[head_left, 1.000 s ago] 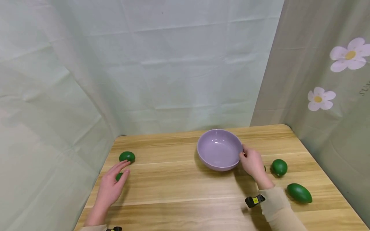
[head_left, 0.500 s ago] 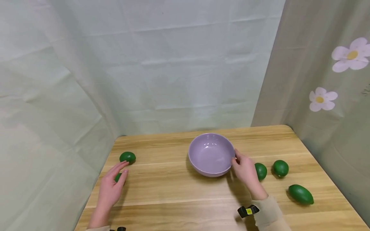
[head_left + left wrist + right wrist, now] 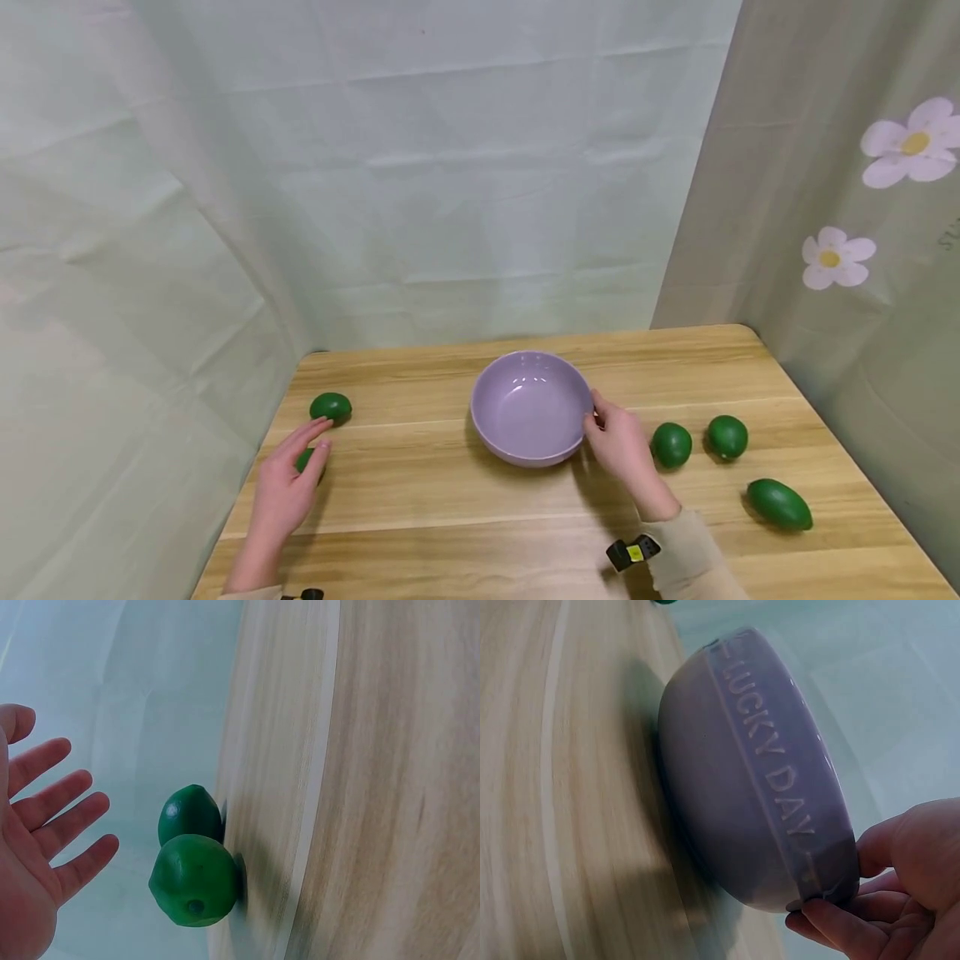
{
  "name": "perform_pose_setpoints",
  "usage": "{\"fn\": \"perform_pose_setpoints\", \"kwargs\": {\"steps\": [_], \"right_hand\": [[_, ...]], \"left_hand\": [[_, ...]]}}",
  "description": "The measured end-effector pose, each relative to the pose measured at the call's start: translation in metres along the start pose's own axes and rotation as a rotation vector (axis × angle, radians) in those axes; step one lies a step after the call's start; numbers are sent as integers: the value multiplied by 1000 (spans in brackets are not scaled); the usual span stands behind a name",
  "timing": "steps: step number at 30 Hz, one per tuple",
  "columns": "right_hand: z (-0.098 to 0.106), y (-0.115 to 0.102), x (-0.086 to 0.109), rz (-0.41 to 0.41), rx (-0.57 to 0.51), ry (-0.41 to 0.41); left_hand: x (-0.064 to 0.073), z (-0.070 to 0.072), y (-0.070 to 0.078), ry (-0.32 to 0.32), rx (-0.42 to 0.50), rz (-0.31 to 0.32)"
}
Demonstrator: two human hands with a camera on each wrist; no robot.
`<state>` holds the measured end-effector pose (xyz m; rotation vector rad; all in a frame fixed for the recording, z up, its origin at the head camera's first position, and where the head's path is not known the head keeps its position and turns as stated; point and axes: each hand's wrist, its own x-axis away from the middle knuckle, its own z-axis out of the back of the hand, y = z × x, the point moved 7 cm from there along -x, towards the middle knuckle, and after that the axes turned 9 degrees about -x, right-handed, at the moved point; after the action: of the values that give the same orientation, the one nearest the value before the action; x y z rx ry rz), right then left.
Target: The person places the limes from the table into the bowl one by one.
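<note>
My right hand holds a light purple bowl by its right rim, thumb and fingers pinching it. In the right wrist view, raised "LUCKY DAY" lettering runs around the bowl's outer wall. The bowl's inside is bare. On the left, my left hand hovers with fingers spread and relaxed, holding nothing. Beyond its fingertips lies a green lime. A second lime is partly hidden behind the thumb and fingers. Both limes show side by side in the left wrist view, the nearer lime overlapping the farther one.
Right of my right hand, two round green limes sit on the wooden table, along with a longer, pointed green fruit. Pale curtains hang behind and beside the table, the right one printed with flowers.
My right hand has carried the bowl leftward and slightly nearer, uncovering a lime that was behind the hand and wrist. The left hand has stayed almost still.
</note>
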<state>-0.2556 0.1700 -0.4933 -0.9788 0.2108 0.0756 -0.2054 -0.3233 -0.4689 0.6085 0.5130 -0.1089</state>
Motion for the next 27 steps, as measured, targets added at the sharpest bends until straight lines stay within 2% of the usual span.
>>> {"fn": "perform_pose_setpoints", "kwargs": {"steps": [7,16,27], "right_hand": [[-12,-12,4,38,24,-13],[-15,-16,12,109,110,1],[-18,-22,22,237,173,-58]], "left_hand": [[0,2,0,-1,2,-20],[5,3,-3,-13,14,-5],[6,6,-7,-31,15,23]]}}
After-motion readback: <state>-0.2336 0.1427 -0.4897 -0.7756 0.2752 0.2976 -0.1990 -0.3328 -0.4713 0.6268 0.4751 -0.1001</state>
